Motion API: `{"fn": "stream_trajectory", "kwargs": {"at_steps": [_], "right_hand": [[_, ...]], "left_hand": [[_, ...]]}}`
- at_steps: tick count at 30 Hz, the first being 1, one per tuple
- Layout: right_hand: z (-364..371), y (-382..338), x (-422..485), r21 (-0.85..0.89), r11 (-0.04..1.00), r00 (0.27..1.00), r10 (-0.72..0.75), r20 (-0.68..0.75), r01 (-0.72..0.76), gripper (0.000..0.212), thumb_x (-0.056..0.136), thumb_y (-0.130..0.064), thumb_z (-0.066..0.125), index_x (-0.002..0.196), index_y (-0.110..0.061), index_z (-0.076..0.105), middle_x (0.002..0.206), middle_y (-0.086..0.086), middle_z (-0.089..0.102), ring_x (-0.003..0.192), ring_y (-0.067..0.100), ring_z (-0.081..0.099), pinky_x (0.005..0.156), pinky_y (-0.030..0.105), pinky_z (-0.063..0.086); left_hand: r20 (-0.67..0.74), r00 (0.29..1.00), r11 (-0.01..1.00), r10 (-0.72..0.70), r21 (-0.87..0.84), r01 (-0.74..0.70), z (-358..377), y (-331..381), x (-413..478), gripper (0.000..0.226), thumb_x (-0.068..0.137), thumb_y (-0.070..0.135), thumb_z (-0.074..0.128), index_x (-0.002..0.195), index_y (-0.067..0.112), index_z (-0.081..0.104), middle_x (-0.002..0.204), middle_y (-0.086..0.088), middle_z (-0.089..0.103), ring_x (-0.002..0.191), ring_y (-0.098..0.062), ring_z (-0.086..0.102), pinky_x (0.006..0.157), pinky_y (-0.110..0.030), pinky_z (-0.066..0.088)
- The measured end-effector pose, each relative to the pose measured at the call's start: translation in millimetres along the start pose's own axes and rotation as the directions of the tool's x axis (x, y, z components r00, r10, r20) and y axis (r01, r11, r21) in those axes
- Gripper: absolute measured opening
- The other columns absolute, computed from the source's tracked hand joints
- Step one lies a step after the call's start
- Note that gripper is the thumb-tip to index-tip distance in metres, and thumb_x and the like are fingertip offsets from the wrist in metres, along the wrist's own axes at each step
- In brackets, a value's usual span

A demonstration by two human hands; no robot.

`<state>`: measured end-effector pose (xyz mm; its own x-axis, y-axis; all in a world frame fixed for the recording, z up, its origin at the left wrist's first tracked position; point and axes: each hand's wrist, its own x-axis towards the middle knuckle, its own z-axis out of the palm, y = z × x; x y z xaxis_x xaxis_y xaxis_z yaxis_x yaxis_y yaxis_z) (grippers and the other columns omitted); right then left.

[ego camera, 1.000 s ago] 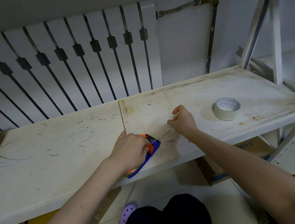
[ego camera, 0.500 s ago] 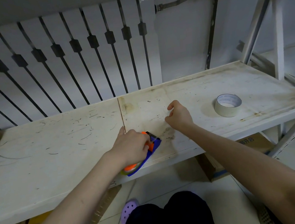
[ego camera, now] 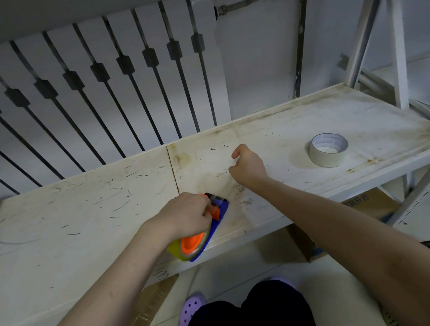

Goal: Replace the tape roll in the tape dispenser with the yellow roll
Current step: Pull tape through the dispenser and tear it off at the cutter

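Far left of the tape dispenser (ego camera: 221, 212), behind the white shelf board (ego camera: 68, 235) it is lying on, a white radiator (ego camera: 105, 76) is standing against the wall. The yellow roll (ego camera: 175, 249) is sitting inside the dispenser on the orange hub. It is at the dispenser's near end, which is overhanging the board's front edge. The left hand (ego camera: 185, 215) is gripping the dispenser from above, its fingers curling down over the orange and blue body. Just right of the dispenser's far tip and a little behind it, the right hand (ego camera: 248, 165) is reaching over the board with its fingers curling inward and the thumb tip closing toward the forefinger. Whether they are pinching any tape cannot be told. Further right, well apart from the dispenser, 1 pale tape roll (ego camera: 327, 158) is lying flat on the board, and neither of the 2 hands is touching it. Furthest right of the dispenser, a white frame upright (ego camera: 397, 32) is rising from the board's back corner.
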<state>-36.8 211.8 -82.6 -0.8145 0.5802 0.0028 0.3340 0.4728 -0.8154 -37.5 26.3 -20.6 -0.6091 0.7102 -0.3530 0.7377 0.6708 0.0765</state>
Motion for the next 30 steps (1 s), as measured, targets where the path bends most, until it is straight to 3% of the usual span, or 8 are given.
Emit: {"fn": "stream_trajectory", "kwargs": {"at_steps": [4, 8, 15, 19, 23, 26, 30], "right_hand": [[6, -6, 4, 0.031, 1.0, 1.0, -0.003, 0.023, 0.002, 0.03, 0.081, -0.001, 0.048, 0.109, -0.012, 0.046, 0.075, -0.002, 0.047, 0.065, 0.012, 0.048, 0.054, 0.029, 0.042], [13, -15, 10, 0.026, 1.0, 0.999, -0.017, 0.049, 0.015, 0.03, 0.08, 0.0, 0.043, 0.108, -0.012, 0.046, 0.077, 0.001, 0.047, 0.069, 0.019, 0.049, 0.054, 0.03, 0.041], [21, -13, 16, 0.028, 1.0, 0.999, -0.003, 0.049, 0.002, 0.031, 0.083, 0.003, 0.043, 0.113, -0.007, 0.047, 0.085, 0.005, 0.05, 0.076, 0.021, 0.05, 0.056, 0.028, 0.039], [28, -12, 18, 0.094, 0.995, 0.999, 0.024, 0.022, -0.026, 0.029, 0.084, 0.003, 0.045, 0.112, -0.005, 0.05, 0.085, 0.005, 0.052, 0.075, 0.02, 0.049, 0.05, 0.023, 0.036], [32, -6, 19, 0.168, 0.983, 0.997, 0.071, 0.001, -0.07, 0.023, 0.087, -0.004, 0.051, 0.11, -0.006, 0.05, 0.088, 0.004, 0.052, 0.075, 0.018, 0.051, 0.053, 0.023, 0.038], [31, -4, 20, 0.244, 0.964, 0.994, 0.112, -0.004, -0.108, 0.021, 0.089, -0.012, 0.052, 0.109, -0.006, 0.05, 0.081, 0.001, 0.053, 0.068, 0.02, 0.056, 0.055, 0.027, 0.044], [27, -1, 19, 0.35, 0.924, 0.988, 0.145, 0.049, -0.153, 0.024, 0.089, -0.01, 0.051, 0.112, -0.005, 0.049, 0.077, -0.003, 0.049, 0.059, 0.014, 0.056, 0.076, 0.04, 0.055]], "left_hand": [[0.025, 1.0, 1.0, 0.012, -0.008, -0.012, -5, 1, 1, 0.033, 0.086, 0.024, 0.045, 0.114, 0.018, 0.063, 0.109, -0.007, 0.067, 0.097, -0.024, 0.061, 0.084, -0.038, 0.053], [0.02, 1.0, 0.999, 0.023, -0.035, -0.022, -7, -1, 3, 0.035, 0.087, 0.027, 0.051, 0.121, 0.024, 0.059, 0.117, -0.001, 0.063, 0.104, -0.022, 0.057, 0.082, -0.03, 0.049], [-0.03, 1.0, 0.996, 0.007, -0.087, -0.01, -10, -7, 8, 0.031, 0.083, 0.031, 0.058, 0.109, 0.019, 0.07, 0.109, -0.005, 0.052, 0.103, -0.02, 0.052, 0.082, -0.028, 0.047], [0.009, 1.0, 0.992, -0.005, -0.124, 0.006, -11, -9, 10, 0.03, 0.083, 0.033, 0.058, 0.106, 0.018, 0.071, 0.102, -0.003, 0.066, 0.095, -0.021, 0.06, 0.077, -0.028, 0.052], [0.01, 1.0, 0.994, -0.02, -0.104, 0.021, -12, -14, 12, 0.035, 0.081, 0.044, 0.059, 0.107, 0.023, 0.071, 0.106, 0.0, 0.068, 0.097, -0.02, 0.061, 0.079, -0.029, 0.054], [0.041, 0.995, 0.978, -0.088, -0.188, 0.094, -21, -12, 15, 0.042, 0.081, 0.049, 0.061, 0.11, 0.02, 0.066, 0.108, -0.001, 0.065, 0.1, -0.02, 0.059, 0.08, -0.03, 0.052], [-0.001, 0.981, 0.958, -0.195, -0.214, 0.19, -31, -8, 26, 0.055, 0.079, 0.052, 0.064, 0.12, 0.016, 0.056, 0.117, -0.003, 0.058, 0.107, -0.021, 0.056, 0.081, -0.029, 0.048]]}}
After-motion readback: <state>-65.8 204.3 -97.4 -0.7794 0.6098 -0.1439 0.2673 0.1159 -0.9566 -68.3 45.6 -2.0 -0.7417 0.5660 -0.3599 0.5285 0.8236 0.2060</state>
